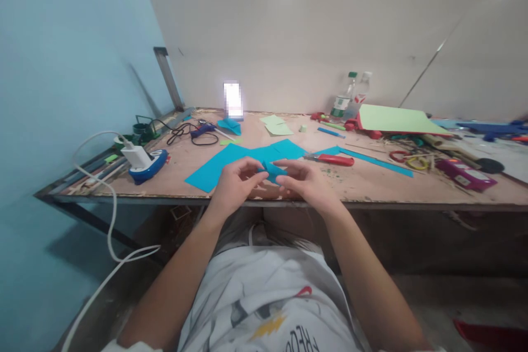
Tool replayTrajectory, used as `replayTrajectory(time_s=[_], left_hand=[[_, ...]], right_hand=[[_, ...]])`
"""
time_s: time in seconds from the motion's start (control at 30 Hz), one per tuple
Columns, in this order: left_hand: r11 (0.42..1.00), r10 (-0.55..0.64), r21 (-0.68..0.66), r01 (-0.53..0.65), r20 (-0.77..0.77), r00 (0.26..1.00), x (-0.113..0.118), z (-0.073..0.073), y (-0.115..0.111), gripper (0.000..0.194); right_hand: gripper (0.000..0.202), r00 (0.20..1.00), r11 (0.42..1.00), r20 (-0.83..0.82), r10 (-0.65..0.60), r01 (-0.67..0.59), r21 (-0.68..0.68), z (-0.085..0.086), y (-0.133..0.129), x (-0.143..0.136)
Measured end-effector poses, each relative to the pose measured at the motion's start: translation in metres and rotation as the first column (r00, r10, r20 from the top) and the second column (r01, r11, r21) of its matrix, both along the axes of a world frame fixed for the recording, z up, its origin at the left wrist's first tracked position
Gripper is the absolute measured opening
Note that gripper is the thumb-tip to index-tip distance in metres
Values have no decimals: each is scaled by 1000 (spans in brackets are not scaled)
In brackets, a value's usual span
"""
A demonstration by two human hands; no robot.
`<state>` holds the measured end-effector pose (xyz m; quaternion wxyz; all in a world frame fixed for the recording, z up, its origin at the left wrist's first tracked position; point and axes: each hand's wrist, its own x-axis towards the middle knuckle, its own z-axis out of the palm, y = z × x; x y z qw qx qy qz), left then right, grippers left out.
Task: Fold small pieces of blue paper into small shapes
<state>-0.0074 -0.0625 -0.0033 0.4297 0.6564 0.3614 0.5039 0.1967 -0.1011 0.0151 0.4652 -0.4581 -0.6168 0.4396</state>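
A small folded piece of blue paper (272,171) is held just above the front edge of the table. My left hand (236,184) pinches its left side between thumb and fingers. On the opposite side, my right hand (310,184) grips it the same way. Behind my hands lie blue paper sheets (210,168), flat on the wood. A utility knife with a red handle (335,160) rests close to my right hand, its tip near the sheets.
A lit phone (233,100) stands at the back. To the left sit a blue power adapter with a white charger (138,158) and a cable. Rightward are a blue strip (379,163), scissors (399,156), a purple box (465,174), bottles (343,100) and green paper (398,118).
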Motion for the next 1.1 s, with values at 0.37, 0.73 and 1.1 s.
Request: replayTrajectory(time_s=[0.37, 0.73, 1.1], left_hand=[[969, -224, -117, 217, -45, 974, -2, 8, -2, 39], [967, -221, -141, 214, -34, 975, -1, 8, -2, 38], [949, -272, -184, 256, -68, 960, 1, 9, -1, 42]], right_hand=[[45, 998, 994, 13, -57, 56, 98, -4, 2, 0], [41, 994, 998, 111, 10, -17, 61, -2, 4, 1], [35, 985, 990, 170, 7, -31, 136, 0, 3, -1]])
